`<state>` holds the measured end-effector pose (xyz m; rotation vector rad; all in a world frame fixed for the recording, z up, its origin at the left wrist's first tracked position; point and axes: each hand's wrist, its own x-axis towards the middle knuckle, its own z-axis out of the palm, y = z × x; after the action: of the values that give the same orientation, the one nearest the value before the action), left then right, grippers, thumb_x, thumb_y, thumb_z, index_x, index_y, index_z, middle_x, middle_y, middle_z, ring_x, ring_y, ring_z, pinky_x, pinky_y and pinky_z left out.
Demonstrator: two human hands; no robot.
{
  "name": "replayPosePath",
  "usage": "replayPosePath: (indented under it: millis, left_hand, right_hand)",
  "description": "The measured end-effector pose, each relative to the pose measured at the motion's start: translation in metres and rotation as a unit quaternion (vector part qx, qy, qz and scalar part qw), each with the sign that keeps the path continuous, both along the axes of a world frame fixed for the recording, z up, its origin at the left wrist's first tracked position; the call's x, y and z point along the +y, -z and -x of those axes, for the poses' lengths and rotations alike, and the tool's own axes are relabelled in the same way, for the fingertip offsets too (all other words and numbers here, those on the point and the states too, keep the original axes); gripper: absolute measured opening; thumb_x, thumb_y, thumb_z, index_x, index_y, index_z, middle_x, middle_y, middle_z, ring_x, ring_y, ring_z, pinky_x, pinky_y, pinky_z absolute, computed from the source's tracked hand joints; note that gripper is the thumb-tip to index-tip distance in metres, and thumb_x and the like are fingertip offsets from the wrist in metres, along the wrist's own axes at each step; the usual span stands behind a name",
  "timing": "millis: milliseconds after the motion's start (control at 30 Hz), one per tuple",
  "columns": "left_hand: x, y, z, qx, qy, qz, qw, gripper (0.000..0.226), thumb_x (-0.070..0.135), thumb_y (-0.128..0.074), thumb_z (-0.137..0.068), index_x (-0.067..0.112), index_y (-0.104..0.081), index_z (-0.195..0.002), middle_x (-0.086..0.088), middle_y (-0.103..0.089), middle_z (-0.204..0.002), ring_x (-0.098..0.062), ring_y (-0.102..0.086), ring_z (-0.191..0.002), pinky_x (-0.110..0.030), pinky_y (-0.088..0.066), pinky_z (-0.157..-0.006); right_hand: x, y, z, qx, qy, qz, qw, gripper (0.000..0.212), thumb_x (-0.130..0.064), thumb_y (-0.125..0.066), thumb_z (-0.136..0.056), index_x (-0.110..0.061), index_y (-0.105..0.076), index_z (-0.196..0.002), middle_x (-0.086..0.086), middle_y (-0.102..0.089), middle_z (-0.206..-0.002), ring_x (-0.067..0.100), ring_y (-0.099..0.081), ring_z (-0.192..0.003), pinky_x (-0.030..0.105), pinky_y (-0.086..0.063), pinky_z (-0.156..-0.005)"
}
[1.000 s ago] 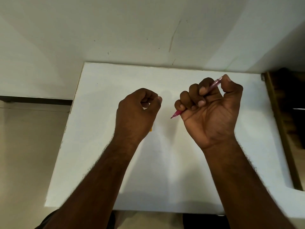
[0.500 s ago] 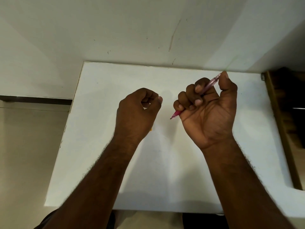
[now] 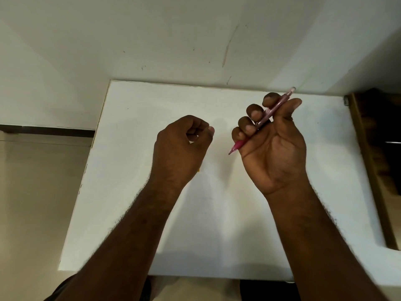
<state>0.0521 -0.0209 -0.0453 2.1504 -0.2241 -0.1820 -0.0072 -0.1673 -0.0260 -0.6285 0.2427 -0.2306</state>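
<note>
My right hand (image 3: 273, 148) is raised palm-up over the white table (image 3: 134, 170) and grips a pink pen (image 3: 263, 120). The pen lies slantwise under the curled fingers, with its tip poking out at the lower left and its clear end sticking out past the index finger at the upper right. The thumb stands beside the barrel. My left hand (image 3: 182, 148) hovers to the left of it in a loose fist, thumb tip against the index finger. A tiny yellow sliver (image 3: 198, 170) shows at the fist's lower edge; I cannot tell whether the hand holds it.
The table butts against a pale wall (image 3: 195, 40) at the back. A dark wooden piece of furniture (image 3: 377, 148) stands along the table's right edge. Beige floor (image 3: 39, 192) lies to the left.
My right hand's fingers have loosened and the thumb has come off the pen's end. The pen now sticks out farther at the upper right. My left hand has stayed still.
</note>
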Motion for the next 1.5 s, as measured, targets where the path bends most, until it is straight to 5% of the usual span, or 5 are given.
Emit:
replayPosePath:
  millis: [267, 1500]
  left_hand:
    - [0.0, 0.0013, -0.0007, 0.004, 0.0, -0.005, 1.0, 0.014, 0.041, -0.066, -0.089, 0.028, -0.072, -0.092, 0.023, -0.07, -0.085, 0.01, -0.063, -0.084, -0.004, -0.042, -0.071]
    - [0.0006, 0.0013, -0.0005, 0.011, 0.003, -0.001, 1.0, 0.015, 0.04, -0.066, -0.089, 0.027, -0.072, -0.091, 0.02, -0.071, -0.086, 0.003, -0.065, -0.085, -0.012, -0.046, -0.075]
  right_hand:
    - [-0.0001, -0.0013, -0.0015, 0.043, 0.015, 0.024, 0.999, 0.061, -0.06, -0.029, -0.102, -0.014, -0.055, -0.072, -0.001, -0.037, -0.057, 0.018, -0.021, -0.059, 0.033, -0.03, -0.061]
    - [0.0, -0.001, -0.0003, 0.02, -0.022, -0.008, 1.0, 0.056, -0.053, -0.031, -0.098, -0.014, -0.052, -0.064, -0.003, -0.038, -0.055, 0.018, -0.023, -0.057, 0.035, -0.03, -0.062]
